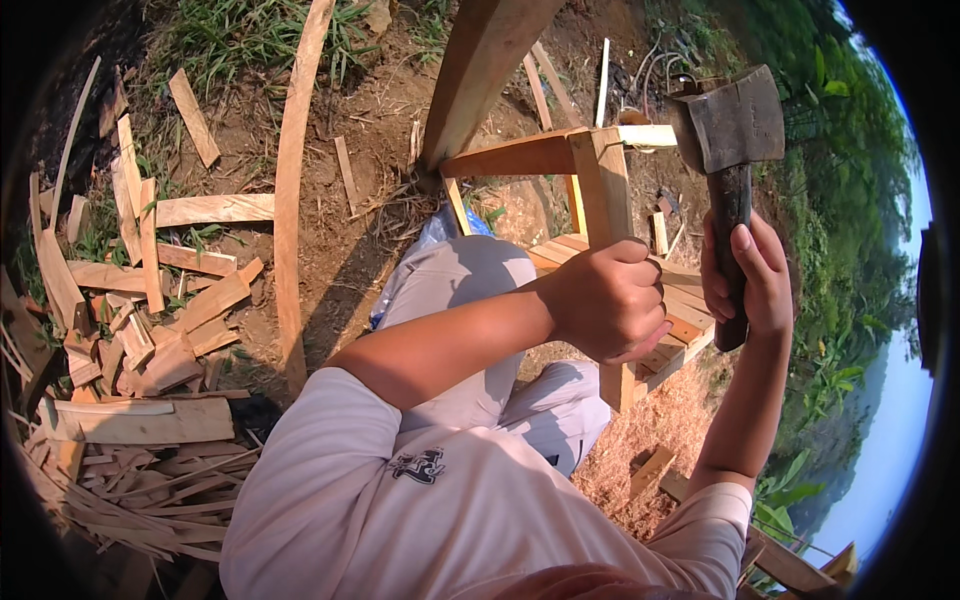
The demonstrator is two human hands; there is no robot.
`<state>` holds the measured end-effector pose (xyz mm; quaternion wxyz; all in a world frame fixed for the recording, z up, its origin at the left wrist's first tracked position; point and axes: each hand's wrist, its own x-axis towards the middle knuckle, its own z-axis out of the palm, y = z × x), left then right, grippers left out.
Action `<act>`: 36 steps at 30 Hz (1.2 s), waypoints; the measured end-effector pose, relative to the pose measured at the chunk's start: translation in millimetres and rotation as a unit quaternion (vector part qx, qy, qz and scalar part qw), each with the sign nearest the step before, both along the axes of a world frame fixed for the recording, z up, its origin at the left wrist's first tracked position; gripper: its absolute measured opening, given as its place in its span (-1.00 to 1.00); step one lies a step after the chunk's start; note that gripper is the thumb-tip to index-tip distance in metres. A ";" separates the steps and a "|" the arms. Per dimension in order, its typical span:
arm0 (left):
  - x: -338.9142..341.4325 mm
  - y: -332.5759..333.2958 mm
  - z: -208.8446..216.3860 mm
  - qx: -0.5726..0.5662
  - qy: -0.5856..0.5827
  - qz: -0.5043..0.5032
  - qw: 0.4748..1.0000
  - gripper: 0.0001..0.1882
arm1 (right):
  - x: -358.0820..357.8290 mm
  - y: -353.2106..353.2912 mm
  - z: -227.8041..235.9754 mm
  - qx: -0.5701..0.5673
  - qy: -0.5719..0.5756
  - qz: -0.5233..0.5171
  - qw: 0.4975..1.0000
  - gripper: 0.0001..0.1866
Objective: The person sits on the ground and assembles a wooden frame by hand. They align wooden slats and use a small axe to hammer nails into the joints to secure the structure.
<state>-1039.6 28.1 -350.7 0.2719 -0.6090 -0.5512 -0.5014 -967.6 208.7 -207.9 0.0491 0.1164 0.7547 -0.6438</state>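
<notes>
My right hand (755, 270) is wrapped around the dark handle of a hatchet (738, 120). Its broad, worn steel head points up, to the right of a squared wooden post's top. Closed in a fist, my left hand (610, 300) grips that wooden post (603, 190) around its middle. The post belongs to a pale wooden frame with a crossbar (510, 156) and a slatted surface (685, 315), partly hidden behind my hands. The post's lower end shows below my left fist.
A thick beam (485, 75) leans in from the top beside the frame. Left of my knees stands a long, slightly curved board (290, 200). Offcuts (165, 365) and thin strips pile up at the far left. Wood shavings (640, 425) cover the ground below the frame; greenery slopes away right.
</notes>
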 end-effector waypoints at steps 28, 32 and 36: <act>-4.6 1.8 -1.0 0.014 -0.005 -0.009 1.000 -0.70 | 15.8 -34.1 3.2 0.304 0.219 -0.029 0.927 -0.67; -6.5 5.8 -1.0 0.022 0.002 -0.020 1.000 -0.71 | 11.7 -32.0 -3.2 0.320 0.173 -0.040 0.931 -0.73; -3.1 6.0 -3.7 0.033 -0.013 -0.024 0.999 -0.72 | 0.6 -33.8 -18.9 0.418 0.177 0.034 0.891 -0.84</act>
